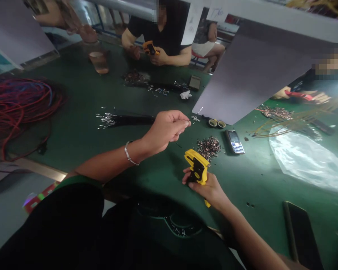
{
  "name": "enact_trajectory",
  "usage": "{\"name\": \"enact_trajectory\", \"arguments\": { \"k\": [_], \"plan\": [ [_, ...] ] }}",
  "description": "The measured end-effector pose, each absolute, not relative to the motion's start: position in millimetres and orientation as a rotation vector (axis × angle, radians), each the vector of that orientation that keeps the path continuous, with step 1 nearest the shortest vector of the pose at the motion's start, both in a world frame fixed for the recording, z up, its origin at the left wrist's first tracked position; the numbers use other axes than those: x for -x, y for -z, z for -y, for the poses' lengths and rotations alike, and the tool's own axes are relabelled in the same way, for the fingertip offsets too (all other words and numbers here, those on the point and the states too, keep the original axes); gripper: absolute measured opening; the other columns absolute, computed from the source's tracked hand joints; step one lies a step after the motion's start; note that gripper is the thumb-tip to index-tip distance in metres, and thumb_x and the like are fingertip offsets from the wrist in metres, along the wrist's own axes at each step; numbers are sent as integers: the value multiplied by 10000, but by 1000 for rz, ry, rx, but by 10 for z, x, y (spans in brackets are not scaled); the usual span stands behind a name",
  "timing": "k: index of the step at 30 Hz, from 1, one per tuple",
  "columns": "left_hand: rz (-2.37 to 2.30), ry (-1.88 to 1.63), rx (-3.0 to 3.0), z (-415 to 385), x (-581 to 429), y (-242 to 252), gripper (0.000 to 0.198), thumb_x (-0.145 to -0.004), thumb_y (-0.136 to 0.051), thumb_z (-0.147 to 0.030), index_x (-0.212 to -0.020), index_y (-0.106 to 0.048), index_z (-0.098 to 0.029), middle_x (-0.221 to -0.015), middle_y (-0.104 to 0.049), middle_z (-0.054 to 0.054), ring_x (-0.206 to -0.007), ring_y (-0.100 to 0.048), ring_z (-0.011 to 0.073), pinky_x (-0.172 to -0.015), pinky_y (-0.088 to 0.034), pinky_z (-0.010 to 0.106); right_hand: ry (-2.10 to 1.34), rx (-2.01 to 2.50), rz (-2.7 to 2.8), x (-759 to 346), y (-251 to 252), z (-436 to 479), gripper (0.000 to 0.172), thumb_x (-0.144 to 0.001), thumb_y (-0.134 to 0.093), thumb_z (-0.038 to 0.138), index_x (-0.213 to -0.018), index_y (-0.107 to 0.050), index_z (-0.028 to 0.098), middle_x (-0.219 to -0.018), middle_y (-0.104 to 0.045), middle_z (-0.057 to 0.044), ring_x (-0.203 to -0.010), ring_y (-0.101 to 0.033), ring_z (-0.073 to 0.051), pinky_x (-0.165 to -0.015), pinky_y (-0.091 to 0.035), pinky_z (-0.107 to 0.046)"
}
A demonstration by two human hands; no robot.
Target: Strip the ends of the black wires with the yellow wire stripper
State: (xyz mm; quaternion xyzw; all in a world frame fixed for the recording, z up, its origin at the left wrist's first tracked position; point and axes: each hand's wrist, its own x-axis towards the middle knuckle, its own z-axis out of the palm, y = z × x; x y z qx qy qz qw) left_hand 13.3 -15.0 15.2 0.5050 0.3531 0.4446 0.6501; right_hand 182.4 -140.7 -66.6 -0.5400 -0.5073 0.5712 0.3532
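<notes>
My left hand hangs over the green mat with its fingertips pinched on a thin short wire, which is barely visible. My right hand grips a yellow and black hand-held wire stripper with its head pointing up and away from me. Just beyond the tool lies a heap of small cut wire pieces. A bundle of black wires with bare metal ends stretches left of my left hand, under and behind my wrist.
A co-worker's hands hold a similar yellow tool across the green-topped bench. Red wire coils lie left. A keypad phone, tape rolls, a plastic sheet and a black smartphone lie right.
</notes>
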Motion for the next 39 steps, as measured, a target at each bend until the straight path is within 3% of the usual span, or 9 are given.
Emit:
{"name": "enact_trajectory", "arguments": {
  "k": [18, 25, 32, 39],
  "plan": [
    [-721, -846, -924, 134, -284, 41, 226, -807, -537, 14, -624, -546, -119, -434, -381, -72, -351, -239, -11, -386, -126, 200, -1521, 1394, 1313, -1836, 644, 1404, 306, -668, -684, 253, -954, -645, 152, -790, -686, -55, -729, -623, -188, -695, -515, -340],
    [-677, -855, -848, 105, -304, 101, 200, -767, -570, 11, -618, -559, -123, -431, -368, -67, -357, -231, 0, -392, -125, 208, -1499, 1389, 1312, -1840, 685, 1385, 307, -678, -687, 300, -949, -649, 161, -744, -678, -48, -667, -600, -184, -620, -493, -327],
    [-629, -847, -792, 72, -279, 91, 202, -766, -579, 20, -613, -563, -110, -452, -373, -58, -370, -231, -3, -405, -137, 212, -1514, 1344, 1322, -1891, 768, 1410, 299, -717, -715, 272, -993, -663, 170, -796, -690, -63, -738, -614, -203, -674, -503, -344],
    [-620, -819, -756, 73, -290, 101, 237, -778, -543, 47, -592, -568, -98, -453, -356, -52, -371, -233, -4, -397, -126, 206, -1527, 1309, 1259, -1890, 822, 1405, 286, -710, -722, 258, -978, -668, 172, -754, -662, -43, -690, -604, -191, -677, -505, -350]
  ]
}}
